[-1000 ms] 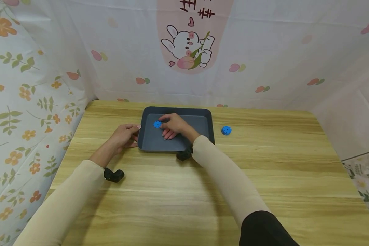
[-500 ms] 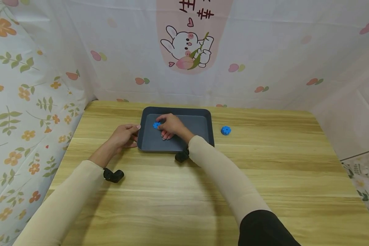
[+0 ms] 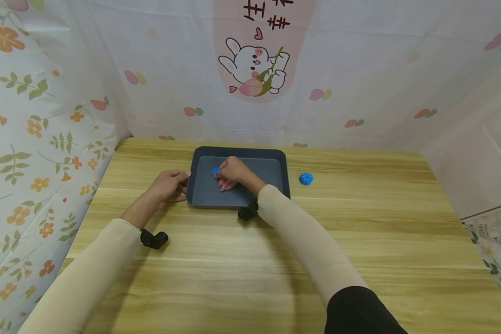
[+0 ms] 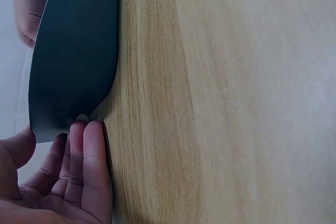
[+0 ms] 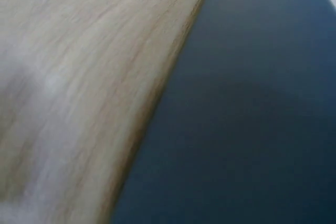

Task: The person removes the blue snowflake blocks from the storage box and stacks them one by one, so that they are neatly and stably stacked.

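A dark grey baking tray (image 3: 204,199) rests on the table in the head view. My left hand (image 3: 167,185) holds its left end, thumb at the rim and fingers against the outer wall; the left wrist view shows this grip on the tray (image 4: 79,51) closely. Over the tray's left half, my right hand (image 3: 233,171) pinches a small blue notched plastic disc (image 3: 215,172), mostly hidden by the fingers. To the tray's right lies a short stack of similar blue notched discs (image 3: 306,178). The right wrist view shows only the tray's outer wall (image 5: 236,103) and table, not the fingers.
The wood-grain table (image 3: 359,222) reaches back to a patterned cloth curtain (image 3: 158,93), with more cloth on the left and right. Black wrist devices (image 3: 154,239) are strapped to both wrists.
My right hand shifts slightly left, then its index finger curls over the disc, covering more of it. My left hand and the tray stay in place.
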{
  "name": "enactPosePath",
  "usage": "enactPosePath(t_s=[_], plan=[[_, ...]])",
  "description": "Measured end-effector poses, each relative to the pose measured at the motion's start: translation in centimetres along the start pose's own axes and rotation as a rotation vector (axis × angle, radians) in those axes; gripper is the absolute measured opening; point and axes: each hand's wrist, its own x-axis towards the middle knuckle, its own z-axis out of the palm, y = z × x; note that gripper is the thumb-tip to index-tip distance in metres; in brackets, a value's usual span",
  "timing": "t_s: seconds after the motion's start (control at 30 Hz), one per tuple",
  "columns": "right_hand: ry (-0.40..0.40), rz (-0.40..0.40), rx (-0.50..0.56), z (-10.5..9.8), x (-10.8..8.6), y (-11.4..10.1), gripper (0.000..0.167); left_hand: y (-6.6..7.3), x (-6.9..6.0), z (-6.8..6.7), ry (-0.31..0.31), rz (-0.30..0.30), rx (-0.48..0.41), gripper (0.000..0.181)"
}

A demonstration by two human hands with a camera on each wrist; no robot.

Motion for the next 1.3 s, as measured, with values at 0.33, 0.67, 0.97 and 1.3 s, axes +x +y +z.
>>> enactPosePath(t_s=[0.33,0.67,0.97,1.3], plan=[[-0.050,-0.033,0.076,-0.6,-1.4,0.0,0.019,0.0,0.0,0.1,0.004,-0.002,0.004,0.049],[-0.065,-0.084,0.059,-2.0,-3.7,1.2,0.022,-0.2,0.3,0.0,0.003,-0.008,-0.006,0.048],[-0.018,-0.109,0.084,-3.9,-6.2,2.7,0.028,-0.3,0.2,0.0,0.002,-0.010,-0.008,0.049],[0.111,-0.201,0.147,-6.6,-8.5,4.8,0.026,-0.2,0.1,-0.1,-0.009,-0.012,0.001,0.052]])
